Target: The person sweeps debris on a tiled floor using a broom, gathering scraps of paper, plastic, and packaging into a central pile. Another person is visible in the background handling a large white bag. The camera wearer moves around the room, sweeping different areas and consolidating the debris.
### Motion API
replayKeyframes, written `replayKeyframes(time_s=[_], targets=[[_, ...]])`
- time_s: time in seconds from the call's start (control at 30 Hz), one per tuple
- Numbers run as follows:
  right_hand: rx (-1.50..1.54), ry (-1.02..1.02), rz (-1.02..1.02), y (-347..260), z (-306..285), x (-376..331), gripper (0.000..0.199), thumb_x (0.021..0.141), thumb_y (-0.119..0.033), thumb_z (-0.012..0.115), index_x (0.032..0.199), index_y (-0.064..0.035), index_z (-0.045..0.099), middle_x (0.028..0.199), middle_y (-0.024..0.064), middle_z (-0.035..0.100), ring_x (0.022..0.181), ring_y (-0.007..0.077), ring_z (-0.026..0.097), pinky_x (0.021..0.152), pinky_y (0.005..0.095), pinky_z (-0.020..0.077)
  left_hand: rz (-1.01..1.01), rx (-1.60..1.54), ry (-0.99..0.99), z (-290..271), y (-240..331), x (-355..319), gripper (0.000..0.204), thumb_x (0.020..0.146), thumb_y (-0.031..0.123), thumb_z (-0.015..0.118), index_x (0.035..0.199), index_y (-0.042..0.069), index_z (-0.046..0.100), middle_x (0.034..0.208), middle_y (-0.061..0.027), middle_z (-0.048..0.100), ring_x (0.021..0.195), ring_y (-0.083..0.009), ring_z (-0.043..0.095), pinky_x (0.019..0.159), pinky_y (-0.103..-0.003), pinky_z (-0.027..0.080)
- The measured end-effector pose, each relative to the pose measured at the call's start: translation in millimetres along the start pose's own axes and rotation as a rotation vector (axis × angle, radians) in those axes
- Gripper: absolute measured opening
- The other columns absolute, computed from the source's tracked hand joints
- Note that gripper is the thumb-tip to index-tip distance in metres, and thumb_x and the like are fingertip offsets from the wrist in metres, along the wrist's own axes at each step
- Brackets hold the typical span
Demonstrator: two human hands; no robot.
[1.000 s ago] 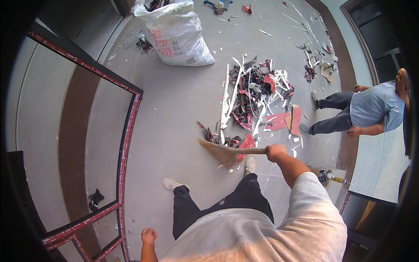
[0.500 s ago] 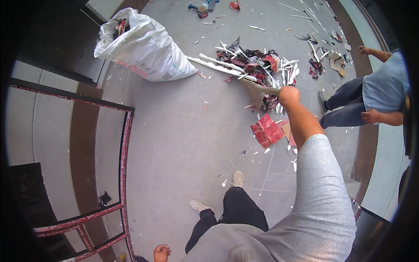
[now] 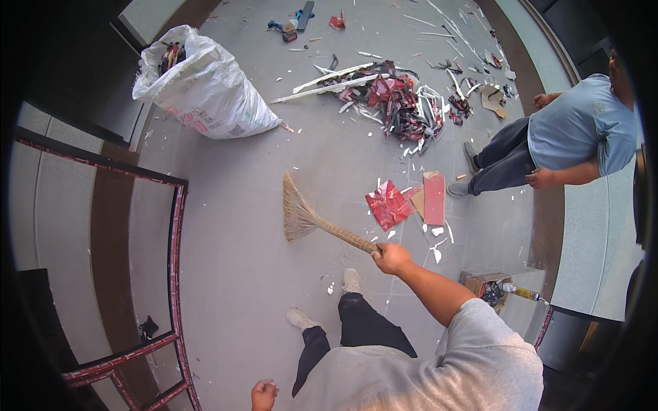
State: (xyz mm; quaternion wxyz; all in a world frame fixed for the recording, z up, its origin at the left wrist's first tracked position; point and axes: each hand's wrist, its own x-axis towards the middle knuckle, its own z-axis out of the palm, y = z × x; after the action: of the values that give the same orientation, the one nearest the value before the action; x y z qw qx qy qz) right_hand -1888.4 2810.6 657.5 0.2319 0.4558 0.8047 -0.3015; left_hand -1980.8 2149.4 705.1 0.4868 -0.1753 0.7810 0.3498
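Evidently sweeping, judged between strokes: broom [image 3: 325, 225] over floor [image 3: 240, 260], left of the red sheet [image 3: 389, 205]; right hand [image 3: 391, 258], fingers closed round its handle [image 3: 351, 237]. Left hand [image 3: 264, 395] half curled, nothing seen in it. Another stroke would call for bristles [image 3: 296, 214] at the debris pile [image 3: 404, 113].

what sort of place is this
Probably a building under construction or renovation: a dark frame with red strips, a heap of scraps on the grey floor, and what looks like a blue cordless tool.
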Motion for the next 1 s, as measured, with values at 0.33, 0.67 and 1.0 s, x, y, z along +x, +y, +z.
replayKeyframes(time_s=[0.33,0.67,1.0], targets=[[-0.455,-0.317,0.076,7.7,167.2,-104.4,0.029,0.091,-0.032,0.056,0.113,-0.0195,0.07,0.107,0.0105,0.072,0.102,0.0295,0.068,0.087,0.043,0.0543,-0.041,0.011,0.057,-123.6,30.2,46.6,0.022,0.092,0.014,0.061,0.109,0.0,0.065,0.093,-0.0073,0.067,0.077,-0.0182,0.067,0.064,-0.029,0.052],[-0.475,0.239,0.404,82.1,53.7,-103.8,0.027,0.089,-0.026,0.057,0.108,-0.0124,0.069,0.097,0.0162,0.073,0.092,0.0345,0.07,0.08,0.0469,0.0557,-0.121,0.028,0.094,-174.6,-31.8,66.5,0.016,0.091,0.01,0.056,0.102,0.004,0.065,0.085,-0.0051,0.065,0.069,-0.0165,0.064,0.057,-0.029,0.051],[-0.275,-0.022,0.127,98.7,101.1,-168.4,0.033,0.089,-0.034,0.057,0.115,-0.0162,0.069,0.103,0.0131,0.073,0.098,0.0339,0.068,0.085,0.0468,0.0543,-0.1,0.014,0.093,-77.0,-49.7,20.9,0.016,0.092,0.012,0.055,0.102,0.003,0.064,0.087,-0.0069,0.065,0.07,-0.0182,0.065,0.059,-0.031,0.054]])
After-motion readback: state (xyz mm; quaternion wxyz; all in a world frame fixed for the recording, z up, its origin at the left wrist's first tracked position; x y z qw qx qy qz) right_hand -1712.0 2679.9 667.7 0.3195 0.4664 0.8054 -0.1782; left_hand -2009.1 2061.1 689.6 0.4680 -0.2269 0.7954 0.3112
